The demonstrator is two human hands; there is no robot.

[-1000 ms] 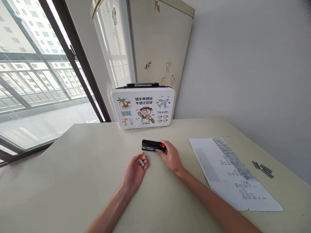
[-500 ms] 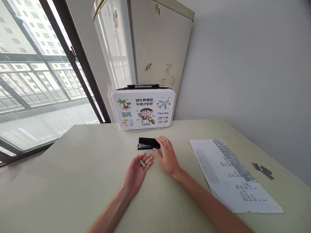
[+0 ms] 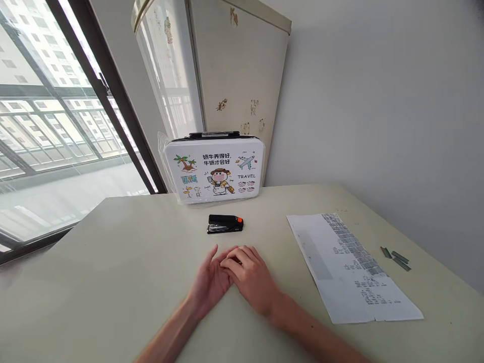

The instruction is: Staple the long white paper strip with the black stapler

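Note:
My left hand (image 3: 212, 286) lies palm up above the table, its thumb apart and its fingers stretched out. Over those fingers bends my right hand (image 3: 249, 277), thumb and fingertips brought together against the left hand. Whatever sits between the fingertips is hidden, and the strip of staples seen earlier on the left fingers does not show. Just beyond both hands a black stapler (image 3: 226, 224) with an orange patch at its right end rests on the table, touched by neither hand.
Right of the hands lies a printed sheet of paper (image 3: 321, 297). Several grey staple strips (image 3: 401, 264) are farther right on the table (image 3: 113, 282). A white cartoon case (image 3: 196, 196) in clear plastic stands at the back, before a worn fridge (image 3: 234, 65). A window (image 3: 75, 116) is at left.
My right hand has left the stapler and come back onto the left hand's fingers, covering where the staple strip lay. The stapler's orange end now shows. The view has shifted slightly right.

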